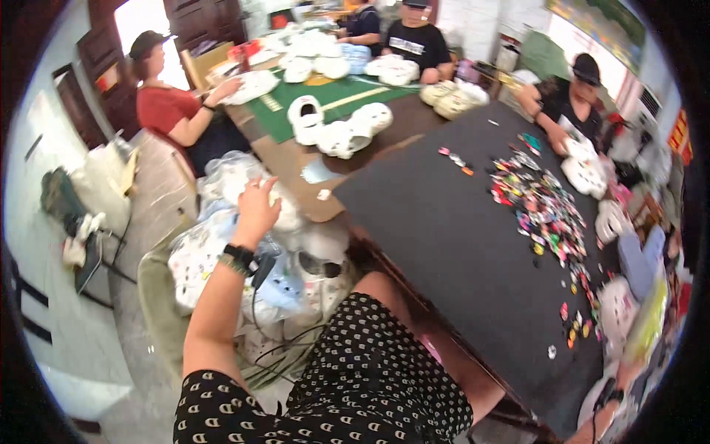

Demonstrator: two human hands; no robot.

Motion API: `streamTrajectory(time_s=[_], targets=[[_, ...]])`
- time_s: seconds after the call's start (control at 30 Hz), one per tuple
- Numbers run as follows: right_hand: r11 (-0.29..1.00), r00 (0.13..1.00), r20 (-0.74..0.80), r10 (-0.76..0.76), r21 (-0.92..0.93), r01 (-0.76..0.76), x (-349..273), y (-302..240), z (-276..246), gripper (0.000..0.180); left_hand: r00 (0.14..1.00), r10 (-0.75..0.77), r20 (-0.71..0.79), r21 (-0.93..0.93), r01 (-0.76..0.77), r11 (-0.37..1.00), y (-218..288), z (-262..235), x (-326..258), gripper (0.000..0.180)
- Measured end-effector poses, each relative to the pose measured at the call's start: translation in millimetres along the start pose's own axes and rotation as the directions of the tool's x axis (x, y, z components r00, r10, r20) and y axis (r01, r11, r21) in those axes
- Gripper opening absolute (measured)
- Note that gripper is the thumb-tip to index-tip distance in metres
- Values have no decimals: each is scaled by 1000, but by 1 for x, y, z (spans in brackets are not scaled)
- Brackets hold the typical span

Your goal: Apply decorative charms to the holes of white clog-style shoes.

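My left hand [259,201] reaches out over a large sack [159,285] filled with white and pale blue clogs in clear plastic bags. Its fingers are spread, just above or touching the bagged white clogs [233,174]; contact is unclear. A pale blue clog [281,288] in plastic lies below my wrist. At the lower right rim, my right hand [629,374] is beside the lower end of a shiny yellow-green plastic packet [649,318]. Its fingers are blurred and partly hidden, so its grip is unclear. A white clog [617,307] lies nearby.
A dark table [436,237] bears a heap of small colourful shoe charms [540,207]. Across it a person [577,111] handles white clogs. Behind, more people work around a green-topped table [281,129] with white clogs [344,133]. Black cables [281,355] hang by the sack.
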State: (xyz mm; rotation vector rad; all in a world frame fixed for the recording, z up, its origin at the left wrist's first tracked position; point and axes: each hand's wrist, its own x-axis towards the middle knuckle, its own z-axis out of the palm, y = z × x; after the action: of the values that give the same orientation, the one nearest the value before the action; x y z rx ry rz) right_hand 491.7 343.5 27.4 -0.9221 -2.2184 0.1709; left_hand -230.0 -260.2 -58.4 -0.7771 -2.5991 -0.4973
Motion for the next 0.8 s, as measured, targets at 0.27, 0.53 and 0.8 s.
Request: streamTrajectory(time_s=[0.27, 0.53, 0.8], targets=[[981, 996, -9, -84, -175, 81, 30, -31, 31, 52, 906, -417, 78, 198, 396, 897, -42, 14, 40, 110], [896, 994, -59, -87, -440, 52, 26, -44, 6, 48, 882, -471, 13, -16, 471, 882, -135, 96, 46, 26], [738, 993, -115, -8, -671, -72, -31, -21, -27, 45, 857, -161, -490, -218, 58, 974, -66, 10, 40, 8]])
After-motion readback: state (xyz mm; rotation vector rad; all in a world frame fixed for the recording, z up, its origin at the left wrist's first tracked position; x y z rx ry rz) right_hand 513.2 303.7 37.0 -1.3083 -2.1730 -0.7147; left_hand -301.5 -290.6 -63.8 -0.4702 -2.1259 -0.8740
